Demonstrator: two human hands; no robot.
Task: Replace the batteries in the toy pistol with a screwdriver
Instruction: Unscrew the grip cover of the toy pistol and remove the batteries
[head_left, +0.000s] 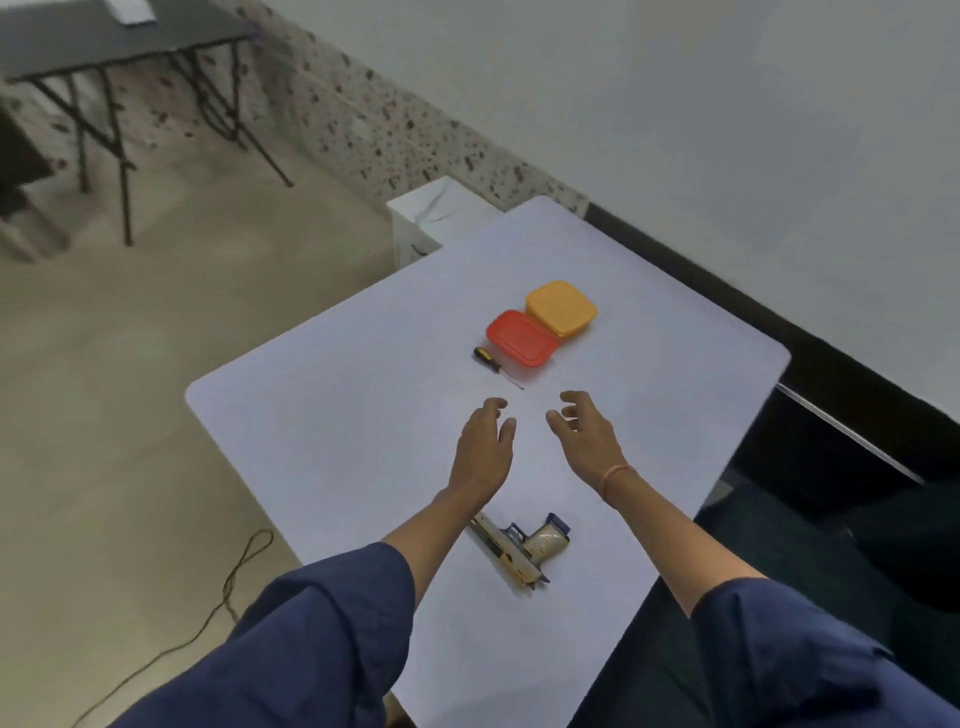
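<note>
Both hands hover empty, fingers loosely spread: left hand (482, 447), right hand (586, 441). The toy pistol (524, 545) lies at 6 o'clock; the screwdriver (493, 364) waits at 12, probably within reach.

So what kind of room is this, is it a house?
Probably a plain workroom or classroom, not a home: a white table, a black folding table behind it, and a bare wall over speckled stone.
</note>
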